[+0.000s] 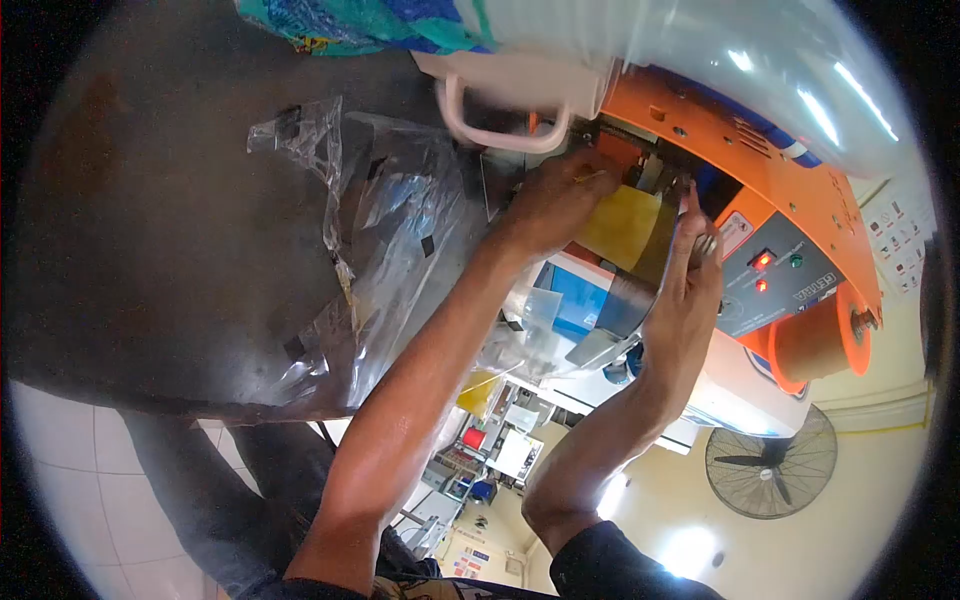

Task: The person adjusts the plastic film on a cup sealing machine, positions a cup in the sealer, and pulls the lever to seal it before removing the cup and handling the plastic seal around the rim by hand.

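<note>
My left hand [565, 200] reaches into the opening of an orange machine [655, 105], its fingers closed at the left edge of a yellow sheet [622, 228]. What lies between those fingertips is hard to make out. On the other side of the sheet is my right hand [695, 255], its index finger stretched along the edge of a metal plate and the other fingers curled. Its grip is partly hidden. Two red lights glow on the machine's grey control panel [775, 275].
Crumpled clear plastic film [400, 210] lies on the dark table [180, 220] at the left. A pale handle [505, 140] sits near my left hand. An orange spool [820, 340] and a fan [770, 462] are at the right. Clear plastic hangs across the top.
</note>
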### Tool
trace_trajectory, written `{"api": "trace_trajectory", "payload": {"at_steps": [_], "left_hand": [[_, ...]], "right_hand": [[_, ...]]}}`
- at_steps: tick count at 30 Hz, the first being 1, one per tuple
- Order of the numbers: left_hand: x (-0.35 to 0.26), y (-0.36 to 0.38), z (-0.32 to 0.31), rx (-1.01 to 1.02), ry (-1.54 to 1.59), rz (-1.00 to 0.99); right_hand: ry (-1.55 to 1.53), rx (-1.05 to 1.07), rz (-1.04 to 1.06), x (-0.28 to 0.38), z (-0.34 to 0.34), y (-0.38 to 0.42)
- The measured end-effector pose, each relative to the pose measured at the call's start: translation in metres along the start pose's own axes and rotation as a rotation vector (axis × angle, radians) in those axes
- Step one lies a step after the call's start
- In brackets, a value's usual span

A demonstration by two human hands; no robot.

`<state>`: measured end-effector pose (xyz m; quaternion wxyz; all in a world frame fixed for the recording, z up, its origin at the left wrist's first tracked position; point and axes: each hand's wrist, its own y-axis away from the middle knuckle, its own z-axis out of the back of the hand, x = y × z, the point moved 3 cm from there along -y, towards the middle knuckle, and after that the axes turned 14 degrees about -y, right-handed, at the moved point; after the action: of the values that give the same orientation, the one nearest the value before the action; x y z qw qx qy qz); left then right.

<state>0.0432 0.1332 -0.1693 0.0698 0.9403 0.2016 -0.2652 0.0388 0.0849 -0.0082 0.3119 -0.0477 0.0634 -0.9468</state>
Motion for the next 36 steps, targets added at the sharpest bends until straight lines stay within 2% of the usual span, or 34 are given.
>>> {"api": "trace_trajectory", "payload": {"at_steps": [2, 4, 8, 11, 14, 16, 17, 19, 23, 25, 29, 30, 33, 35, 36], "left_hand": [[0.0, -0.004, 0.0, -0.011, -0.005, -0.029], [0.002, -0.009, 0.0, -0.057, -0.129, -0.092], [-0.007, -0.003, -0.003, -0.046, -0.211, -0.05], [-0.011, -0.003, -0.004, -0.017, -0.274, -0.049], [-0.009, -0.008, -0.012, 0.005, -0.393, -0.136], [-0.004, -0.013, -0.014, -0.022, -0.475, -0.156], [0.001, -0.015, -0.015, -0.029, -0.477, -0.16], [0.005, -0.014, -0.015, -0.134, -0.268, -0.235], [0.004, -0.014, -0.015, -0.13, -0.26, -0.221], [-0.003, -0.018, -0.014, -0.109, -0.378, -0.24], [-0.008, -0.026, -0.011, -0.085, -0.313, -0.213], [-0.01, -0.026, -0.01, -0.058, -0.309, -0.219], [-0.007, -0.026, -0.013, -0.024, -0.374, -0.177], [-0.006, -0.021, -0.011, -0.026, -0.452, -0.127], [-0.006, -0.016, -0.011, -0.047, -0.492, -0.094]], "right_hand": [[0.071, 0.005, 0.03, -0.001, 0.001, -0.001], [-0.037, 0.026, 0.005, -0.001, -0.002, -0.001], [-0.168, 0.145, 0.038, 0.015, -0.009, -0.007], [0.043, -0.085, -0.046, 0.03, -0.017, -0.005], [-0.193, 0.039, -0.087, -0.001, 0.0, -0.012], [-0.021, -0.132, -0.202, 0.006, 0.004, -0.004], [-0.024, -0.13, -0.195, 0.006, 0.005, 0.0], [-0.226, -0.185, -0.161, -0.002, 0.009, 0.012], [-0.179, -0.055, -0.273, -0.029, 0.012, 0.013], [-0.234, -0.045, -0.247, -0.023, 0.007, 0.012], [-0.287, -0.096, -0.202, -0.031, 0.016, 0.029], [-0.234, -0.071, -0.28, -0.03, 0.02, 0.04], [-0.219, 0.003, -0.336, -0.031, 0.024, 0.062], [-0.192, 0.038, -0.324, -0.026, 0.017, 0.072], [-0.255, 0.008, -0.236, -0.032, 0.013, 0.072]]}}
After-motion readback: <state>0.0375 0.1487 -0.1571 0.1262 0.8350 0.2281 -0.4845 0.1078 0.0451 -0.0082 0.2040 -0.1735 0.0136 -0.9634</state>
